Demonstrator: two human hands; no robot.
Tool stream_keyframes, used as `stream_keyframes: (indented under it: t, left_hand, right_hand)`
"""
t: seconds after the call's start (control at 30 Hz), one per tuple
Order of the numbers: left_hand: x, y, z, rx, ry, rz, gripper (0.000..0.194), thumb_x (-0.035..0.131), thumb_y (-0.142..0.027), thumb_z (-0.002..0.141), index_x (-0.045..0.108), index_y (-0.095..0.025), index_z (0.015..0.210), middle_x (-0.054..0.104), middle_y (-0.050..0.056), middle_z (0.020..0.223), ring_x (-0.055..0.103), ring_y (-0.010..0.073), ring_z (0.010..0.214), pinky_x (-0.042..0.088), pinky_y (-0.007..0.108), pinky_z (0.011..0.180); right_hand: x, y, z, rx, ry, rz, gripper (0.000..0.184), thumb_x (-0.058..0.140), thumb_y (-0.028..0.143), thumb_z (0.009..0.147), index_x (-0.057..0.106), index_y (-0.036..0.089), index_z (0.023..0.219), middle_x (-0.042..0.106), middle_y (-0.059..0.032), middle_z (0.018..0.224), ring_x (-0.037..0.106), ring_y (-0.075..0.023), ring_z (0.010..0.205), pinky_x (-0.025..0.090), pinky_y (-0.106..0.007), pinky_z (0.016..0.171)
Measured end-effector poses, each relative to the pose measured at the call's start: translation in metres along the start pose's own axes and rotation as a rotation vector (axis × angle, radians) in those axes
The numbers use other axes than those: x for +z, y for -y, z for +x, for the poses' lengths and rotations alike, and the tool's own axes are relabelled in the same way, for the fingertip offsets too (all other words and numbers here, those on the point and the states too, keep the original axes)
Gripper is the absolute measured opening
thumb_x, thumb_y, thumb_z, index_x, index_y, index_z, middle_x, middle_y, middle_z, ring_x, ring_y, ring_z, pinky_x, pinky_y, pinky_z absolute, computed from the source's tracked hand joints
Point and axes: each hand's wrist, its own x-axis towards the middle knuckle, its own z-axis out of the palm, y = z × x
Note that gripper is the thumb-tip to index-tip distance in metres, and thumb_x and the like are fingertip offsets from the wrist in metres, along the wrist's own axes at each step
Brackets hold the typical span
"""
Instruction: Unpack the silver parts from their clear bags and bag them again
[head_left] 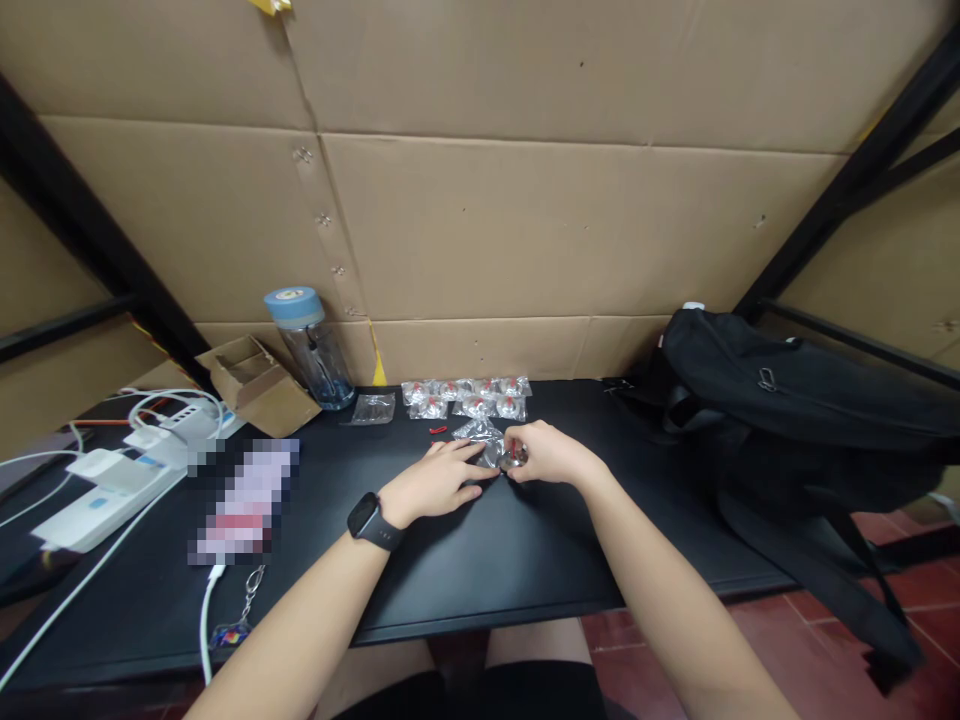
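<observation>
My left hand point(442, 478), with a dark watch on the wrist, lies on the table with its fingers stretched out. Its fingertips rest on a clear plastic bag point(480, 430). Just right of them my right hand point(551, 455) is closed in a pinch on a small shiny round item with red on it point(515, 457), at the bag's right edge. Fingers partly cover that item, so its kind is unclear. Beyond the hands, several clear packets with shiny and red contents point(476, 405) lie in two rows. A small red piece point(438, 430) sits left of the bag.
A flat clear bag point(373, 408), a blue-lidded bottle point(307, 345) and an open cardboard box point(259, 385) stand at the back left. Nearer are a blurred-out phone point(247, 500), a keychain point(244, 610) and a white power strip point(112, 500) with cables. A black backpack point(810, 400) occupies the right.
</observation>
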Motion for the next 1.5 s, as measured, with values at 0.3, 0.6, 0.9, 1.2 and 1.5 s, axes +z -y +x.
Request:
stream_keyframes:
  t: [0.3,0.6,0.9,1.2,1.5]
  left_hand:
    - [0.005,0.003,0.000,0.005,-0.019,0.004,0.046,0.063,-0.032,0.093,0.061,-0.044,0.137,0.041,0.005,0.161,0.038,0.0395,0.147,0.033,0.063,0.115]
    - [-0.002,-0.004,0.000,-0.016,0.032,0.011,0.047,0.063,-0.031,0.093,0.060,-0.047,0.138,0.039,0.005,0.162,0.034,0.0412,0.148,0.033,0.067,0.113]
    - [-0.003,-0.004,0.000,-0.001,0.030,0.027,0.050,0.065,-0.029,0.092,0.059,-0.048,0.137,0.028,0.002,0.168,0.024,0.0403,0.153,0.027,0.068,0.115]
    - [-0.004,-0.001,-0.002,-0.013,0.046,0.023,0.048,0.067,-0.026,0.090,0.064,-0.051,0.130,0.024,-0.005,0.168,0.018,0.0382,0.154,0.023,0.067,0.117]
    - [-0.018,-0.007,0.004,-0.006,-0.215,-0.133,0.031,0.077,-0.021,0.079,0.067,-0.029,0.107,0.061,0.003,0.130,0.053,0.0247,0.123,0.041,0.040,0.104]
  right_hand:
    - [0.009,-0.005,0.011,-0.024,-0.050,0.109,0.036,0.090,0.027,0.062,0.073,0.019,0.094,0.070,-0.0020,0.081,0.065,-0.0171,0.072,0.045,-0.025,0.065]
    - [0.013,-0.011,0.014,-0.061,-0.040,0.231,0.024,0.081,0.016,0.071,0.072,0.019,0.093,0.069,0.0003,0.081,0.064,-0.0135,0.070,0.044,-0.022,0.064]
    - [0.023,0.001,0.017,0.024,-0.196,-0.043,0.038,0.081,0.028,0.077,0.063,0.028,0.110,0.066,-0.0004,0.103,0.062,-0.0172,0.090,0.037,-0.024,0.066]
    - [0.043,0.009,0.034,0.156,-0.334,-0.226,0.033,0.071,0.037,0.088,0.059,0.025,0.116,0.065,-0.0068,0.117,0.065,-0.0234,0.102,0.048,-0.031,0.078]
    - [0.001,-0.009,0.012,-0.313,-0.213,0.134,0.015,0.056,0.018,0.096,0.066,0.021,0.106,0.065,-0.0040,0.096,0.059,-0.0153,0.081,0.047,-0.027,0.078]
